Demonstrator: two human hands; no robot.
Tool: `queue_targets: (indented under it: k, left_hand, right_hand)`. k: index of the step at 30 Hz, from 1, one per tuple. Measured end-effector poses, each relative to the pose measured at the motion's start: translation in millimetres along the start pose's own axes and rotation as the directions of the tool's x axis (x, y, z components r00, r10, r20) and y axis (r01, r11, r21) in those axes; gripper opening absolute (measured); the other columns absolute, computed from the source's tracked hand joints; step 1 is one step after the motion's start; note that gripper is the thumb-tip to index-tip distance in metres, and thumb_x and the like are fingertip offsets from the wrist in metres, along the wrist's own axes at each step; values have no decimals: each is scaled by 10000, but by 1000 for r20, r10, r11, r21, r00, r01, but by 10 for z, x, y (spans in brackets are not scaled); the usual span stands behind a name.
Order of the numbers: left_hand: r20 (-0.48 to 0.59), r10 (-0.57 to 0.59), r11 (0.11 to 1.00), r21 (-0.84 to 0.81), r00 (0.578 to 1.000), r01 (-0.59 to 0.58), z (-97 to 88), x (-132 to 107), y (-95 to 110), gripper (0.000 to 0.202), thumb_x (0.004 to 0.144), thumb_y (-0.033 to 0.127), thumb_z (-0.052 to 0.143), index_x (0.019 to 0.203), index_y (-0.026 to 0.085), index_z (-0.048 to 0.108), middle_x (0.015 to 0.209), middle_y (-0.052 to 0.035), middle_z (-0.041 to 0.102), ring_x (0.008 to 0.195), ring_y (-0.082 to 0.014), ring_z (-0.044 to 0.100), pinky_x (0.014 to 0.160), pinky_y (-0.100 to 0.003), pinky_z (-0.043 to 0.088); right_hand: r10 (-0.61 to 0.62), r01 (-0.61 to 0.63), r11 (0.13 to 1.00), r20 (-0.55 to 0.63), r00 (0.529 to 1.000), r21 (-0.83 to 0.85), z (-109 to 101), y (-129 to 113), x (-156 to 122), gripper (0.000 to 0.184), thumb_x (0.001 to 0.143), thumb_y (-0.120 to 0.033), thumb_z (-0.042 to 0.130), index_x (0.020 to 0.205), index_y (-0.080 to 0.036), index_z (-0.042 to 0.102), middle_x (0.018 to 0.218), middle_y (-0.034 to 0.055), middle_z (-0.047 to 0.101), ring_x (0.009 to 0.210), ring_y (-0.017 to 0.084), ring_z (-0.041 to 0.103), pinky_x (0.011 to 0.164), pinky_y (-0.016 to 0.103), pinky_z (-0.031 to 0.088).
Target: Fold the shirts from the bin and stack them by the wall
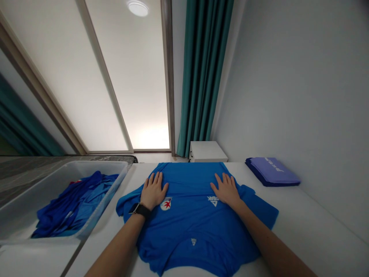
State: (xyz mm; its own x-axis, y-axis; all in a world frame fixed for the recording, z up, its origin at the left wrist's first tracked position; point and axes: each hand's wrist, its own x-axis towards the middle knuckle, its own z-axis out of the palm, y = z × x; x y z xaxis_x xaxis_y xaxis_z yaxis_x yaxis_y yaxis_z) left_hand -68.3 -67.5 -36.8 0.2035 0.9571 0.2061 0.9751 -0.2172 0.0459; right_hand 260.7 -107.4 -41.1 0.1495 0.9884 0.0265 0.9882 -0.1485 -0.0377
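Note:
A blue T-shirt [190, 215] lies spread on the white table, its neckline towards me and its hem at the far edge. It bears a red and white badge on the left and a white logo on the right. My left hand [154, 190], with a black watch on the wrist, rests flat on the shirt beyond the badge, fingers apart. On the other side my right hand [226, 188] also presses flat on the cloth beside the white logo, fingers spread. Both sleeves show some creases.
To the left stands a translucent plastic bin [115, 165] with crumpled blue clothes [77, 204] inside. A folded stack of purple and navy clothing [272, 171] sits at the table's right, near the wall. Behind the table are a white cabinet [207, 151] and a green curtain [206, 73].

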Motion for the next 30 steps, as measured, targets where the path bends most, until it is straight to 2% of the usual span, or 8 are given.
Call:
queue_targets:
  k: [4, 7, 10, 14, 17, 23, 26, 30]
  left_hand:
    - [-3, -116, 992, 57, 993, 116, -39, -23, -133, 655, 948, 487, 300, 1494, 127, 340, 1536, -146, 355, 1420, -353, 295, 1119, -572, 237]
    - [-9, -119, 989, 85, 993, 119, -66, -34, -183, 627, 949, 482, 310, 1465, 136, 397, 1518, -151, 389, 1404, -368, 319, 1111, -604, 221]
    - [-43, -53, 995, 83, 998, 56, -85, -36, -186, 590, 954, 441, 335, 1440, 121, 436, 1495, -163, 422, 1395, -346, 347, 1144, -572, 194]
    - [-51, 134, 991, 16, 990, -133, -91, -35, -139, 569, 964, 398, 356, 1464, 131, 402, 1546, -118, 345, 1439, -265, 290, 1181, -453, 225]
    - [-36, 226, 974, -29, 974, -227, -82, -42, -84, 550, 973, 387, 359, 1465, 146, 403, 1554, -102, 332, 1442, -248, 288, 1177, -426, 257]
    - [-23, 199, 977, -72, 980, -200, -39, -50, -47, 540, 969, 410, 394, 1448, 164, 434, 1547, -125, 343, 1414, -282, 342, 1163, -457, 280]
    - [-45, 194, 977, -85, 980, -197, -18, -51, -56, 534, 973, 417, 386, 1450, 182, 430, 1552, -121, 333, 1409, -279, 352, 1160, -462, 281]
    - [-28, 199, 977, -73, 980, -200, -19, -54, -57, 535, 976, 413, 375, 1452, 175, 428, 1545, -127, 347, 1412, -278, 345, 1160, -456, 277]
  right_hand:
    - [-111, 111, 993, -10, 994, 27, 29, -226, 42, 699, 956, -577, 246, 1517, -163, 301, 1577, 166, 252, 1451, 328, 189, 1158, 495, 35]
    - [-122, 122, 992, -4, 993, 34, 39, -300, 53, 688, 962, -569, 244, 1519, -169, 297, 1577, 158, 256, 1459, 310, 174, 1163, 481, 44]
    - [-77, 76, 997, 7, 997, 27, 24, -240, 59, 673, 966, -560, 234, 1520, -183, 297, 1577, 146, 262, 1458, 302, 179, 1162, 491, 51]
    - [116, -116, 993, -10, 993, -23, 16, -17, 77, 698, 952, -580, 244, 1518, -176, 303, 1564, 170, 284, 1445, 355, 196, 1141, 540, 79]
    - [168, -169, 985, -10, 986, -43, 50, 126, 86, 706, 947, -580, 240, 1516, -167, 306, 1562, 175, 284, 1438, 370, 206, 1134, 541, 87]
    - [141, -143, 988, -43, 989, -52, 99, 181, 74, 688, 955, -551, 210, 1501, -151, 337, 1550, 182, 308, 1429, 358, 239, 1139, 546, 69]
    - [61, -65, 997, -84, 995, -43, 59, 134, 42, 645, 971, -487, 235, 1490, -123, 356, 1550, 184, 309, 1445, 321, 219, 1157, 522, 72]
    - [-154, 158, 987, -116, 981, 27, 10, -12, -28, 593, 985, -436, 235, 1484, -145, 369, 1565, 124, 302, 1461, 249, 198, 1182, 471, 77]
